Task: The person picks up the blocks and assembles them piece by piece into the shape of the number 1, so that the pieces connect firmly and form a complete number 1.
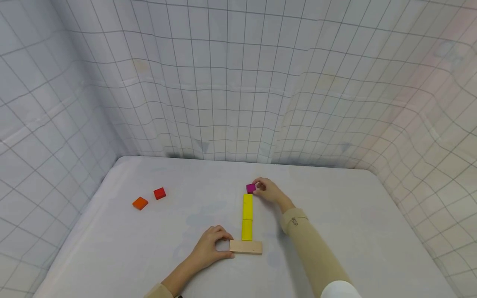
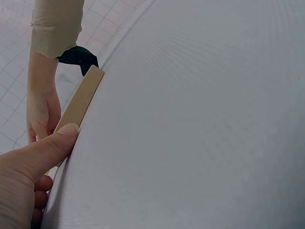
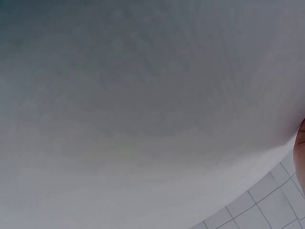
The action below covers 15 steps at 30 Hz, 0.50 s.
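Observation:
In the head view, my left hand (image 1: 206,249) pinches the left end of a plain wooden block (image 1: 246,247), thumb at its near side and index finger at its far side. The left wrist view shows the thumb (image 2: 59,142) pressed against this wooden block (image 2: 82,99). Two yellow blocks, a nearer one (image 1: 247,230) and a longer one (image 1: 247,206), run in a line away from the wooden block's far side. At the far end of that line is a small purple block (image 1: 251,188), which my right hand (image 1: 270,192) grips from the right between thumb and fingers.
To the left on the white-covered table (image 1: 320,194) lie a red block (image 1: 160,193) and an orange block (image 1: 140,203), apart from each other. Grid-patterned curtains (image 1: 238,82) hang behind the table and along both sides.

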### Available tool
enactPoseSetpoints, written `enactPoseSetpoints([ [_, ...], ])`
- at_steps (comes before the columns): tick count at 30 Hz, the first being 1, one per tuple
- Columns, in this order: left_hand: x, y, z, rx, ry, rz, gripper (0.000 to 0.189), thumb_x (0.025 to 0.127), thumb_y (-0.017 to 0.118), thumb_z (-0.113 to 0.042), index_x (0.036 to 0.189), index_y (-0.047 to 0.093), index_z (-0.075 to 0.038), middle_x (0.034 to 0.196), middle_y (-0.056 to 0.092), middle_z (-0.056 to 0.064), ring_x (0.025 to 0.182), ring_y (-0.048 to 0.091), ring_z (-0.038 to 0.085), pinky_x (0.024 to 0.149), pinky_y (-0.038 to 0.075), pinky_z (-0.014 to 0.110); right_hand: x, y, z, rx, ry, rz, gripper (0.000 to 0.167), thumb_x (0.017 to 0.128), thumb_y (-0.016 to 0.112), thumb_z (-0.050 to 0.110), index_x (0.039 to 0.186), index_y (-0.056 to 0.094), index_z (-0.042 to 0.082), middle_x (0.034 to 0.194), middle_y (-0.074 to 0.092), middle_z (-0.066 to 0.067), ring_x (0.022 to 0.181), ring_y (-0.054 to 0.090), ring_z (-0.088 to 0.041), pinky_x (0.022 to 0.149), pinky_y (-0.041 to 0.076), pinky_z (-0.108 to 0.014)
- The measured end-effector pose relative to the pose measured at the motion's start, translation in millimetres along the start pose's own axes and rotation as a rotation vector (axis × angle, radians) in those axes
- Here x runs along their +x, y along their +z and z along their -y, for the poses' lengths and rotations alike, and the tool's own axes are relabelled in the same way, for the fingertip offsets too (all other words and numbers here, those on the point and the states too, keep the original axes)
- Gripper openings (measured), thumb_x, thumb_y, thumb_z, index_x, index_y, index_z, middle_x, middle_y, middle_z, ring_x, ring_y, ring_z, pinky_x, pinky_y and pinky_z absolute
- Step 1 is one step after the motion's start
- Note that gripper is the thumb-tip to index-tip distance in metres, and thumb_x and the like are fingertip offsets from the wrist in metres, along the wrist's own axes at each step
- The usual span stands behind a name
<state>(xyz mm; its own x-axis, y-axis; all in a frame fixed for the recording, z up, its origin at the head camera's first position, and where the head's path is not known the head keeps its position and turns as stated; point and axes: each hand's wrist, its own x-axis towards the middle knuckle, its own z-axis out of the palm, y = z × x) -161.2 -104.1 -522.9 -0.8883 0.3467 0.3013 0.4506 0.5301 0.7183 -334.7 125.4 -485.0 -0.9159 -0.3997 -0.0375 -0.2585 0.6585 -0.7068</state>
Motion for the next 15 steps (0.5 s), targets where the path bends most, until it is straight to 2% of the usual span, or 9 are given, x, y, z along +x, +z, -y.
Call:
enactPoseSetpoints([
  [8,-0.3,1.5,1.5,0.006,0.009,-0.004,0.037,0.060,0.083,-0.035,0.090,0.066,-0.021,0.083,0.051,-0.014,0.079,0.042,0.004,0.072,0.039,0.025,0.2,2.7,1.9,-0.037,0.012,0.000,0.026,0.087,0.062,0.009,0.112,0.057,0.008,0.104,0.054,-0.012,0.091,0.047,-0.024,0.086,0.040,-0.039],
  [15,-0.7,1.6,0.4,0.008,0.003,-0.008,0.037,0.060,0.083,-0.033,0.090,0.066,-0.021,0.083,0.051,-0.014,0.079,0.042,0.004,0.072,0.039,0.025,-0.7,3.1,2.0,-0.015,0.021,0.007,0.027,0.086,0.062,0.009,0.114,0.058,0.010,0.107,0.053,-0.012,0.094,0.047,-0.024,0.087,0.040,-0.039],
])
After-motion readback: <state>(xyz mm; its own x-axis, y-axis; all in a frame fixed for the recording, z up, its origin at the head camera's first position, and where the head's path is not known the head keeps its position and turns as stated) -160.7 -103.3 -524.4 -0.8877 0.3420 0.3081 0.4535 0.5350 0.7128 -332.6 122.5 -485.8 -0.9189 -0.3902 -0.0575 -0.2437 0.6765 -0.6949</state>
